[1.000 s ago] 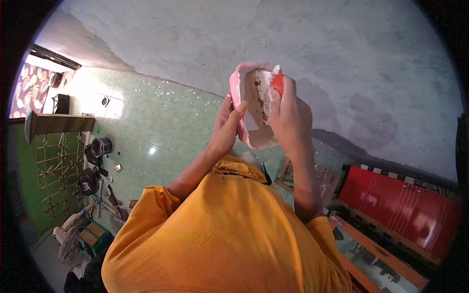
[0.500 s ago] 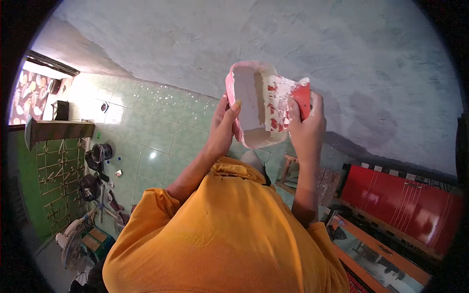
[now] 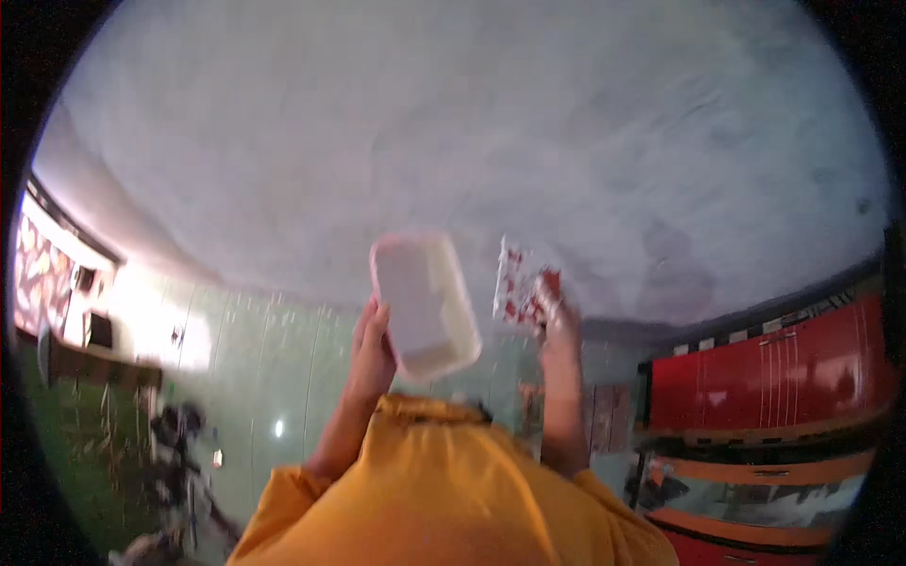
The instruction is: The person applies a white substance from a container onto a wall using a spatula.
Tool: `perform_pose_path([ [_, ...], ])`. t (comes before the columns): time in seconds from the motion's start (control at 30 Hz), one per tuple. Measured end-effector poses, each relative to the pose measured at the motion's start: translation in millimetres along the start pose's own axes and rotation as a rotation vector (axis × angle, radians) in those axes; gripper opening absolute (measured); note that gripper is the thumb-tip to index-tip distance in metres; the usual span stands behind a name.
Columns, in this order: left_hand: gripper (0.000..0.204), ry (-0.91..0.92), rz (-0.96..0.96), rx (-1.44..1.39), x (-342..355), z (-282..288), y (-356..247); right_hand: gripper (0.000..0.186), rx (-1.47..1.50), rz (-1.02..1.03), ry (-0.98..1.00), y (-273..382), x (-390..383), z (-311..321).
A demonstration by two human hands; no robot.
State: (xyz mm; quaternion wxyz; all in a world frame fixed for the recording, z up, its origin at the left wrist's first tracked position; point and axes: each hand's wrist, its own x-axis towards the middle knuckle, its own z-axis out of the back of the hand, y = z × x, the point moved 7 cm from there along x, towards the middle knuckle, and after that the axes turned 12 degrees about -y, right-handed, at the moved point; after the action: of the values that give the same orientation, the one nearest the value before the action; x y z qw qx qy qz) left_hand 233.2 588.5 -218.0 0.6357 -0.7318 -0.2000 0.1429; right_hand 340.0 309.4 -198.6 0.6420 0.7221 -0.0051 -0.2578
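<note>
My left hand (image 3: 371,344) grips a pink-rimmed rectangular tub (image 3: 412,302) by its left side, fingers wrapped round it; the tub has a pale inside with a smooth, greyish-white content or coating. To its right, apart from it, my right hand (image 3: 557,325) holds a flat red scraper (image 3: 517,281) smeared with white paste, its broad edge toward the left. Both hands are low before a grey-white plastered wall (image 3: 444,113), and the picture is blurred, so whether the scraper touches the wall I cannot tell.
Pale green tiled floor (image 3: 264,377) runs below the wall. At the right stands a red cabinet (image 3: 736,377) with an orange, glass-fronted part beneath. At the left are dark cluttered items (image 3: 179,434), a green panel with latticework, and a bright opening with a patterned cloth (image 3: 38,264).
My head has tilted up, so more wall shows and hands sit lower in view. The scraper, earlier at the tub's rim, has moved right, clear of the tub.
</note>
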Motion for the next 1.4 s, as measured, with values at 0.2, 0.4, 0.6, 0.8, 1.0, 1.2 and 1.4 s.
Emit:
perform_pose_path([
  [0.2, 0.045, 0.098, 0.142, -0.211, -10, -52, -1, 0.031, 0.405, 0.490, 0.136, 206, -20, 23],
  [0.4, 0.039, 0.027, 0.391, -0.710, -16, -100, 23, 0.029, -0.358, 2.115, -0.397, 452, -115, 20],
  [0.6, 0.045, -0.017, 0.316, -0.645, -11, -130, 54, 0.048, -0.924, 2.377, -0.879, 472, -57, -27],
  [0.8, 0.060, -0.094, 0.257, -0.416, -22, -125, 63, 0.043, -0.985, 2.342, -0.581, 352, -28, -15],
  [1.0, 0.038, -0.136, 0.342, -0.666, -34, -138, 55, 0.026, -0.640, 2.406, -0.708, 495, -114, -4],
  [1.2, 0.066, -0.125, 0.270, -0.486, -53, -149, 61, 0.023, -0.904, 2.345, -0.501, 459, -91, -34],
  [1.4, 0.041, -0.141, 0.323, -0.696, -74, -140, 72, 0.021, -0.952, 2.204, -0.056, 386, -59, -28],
])
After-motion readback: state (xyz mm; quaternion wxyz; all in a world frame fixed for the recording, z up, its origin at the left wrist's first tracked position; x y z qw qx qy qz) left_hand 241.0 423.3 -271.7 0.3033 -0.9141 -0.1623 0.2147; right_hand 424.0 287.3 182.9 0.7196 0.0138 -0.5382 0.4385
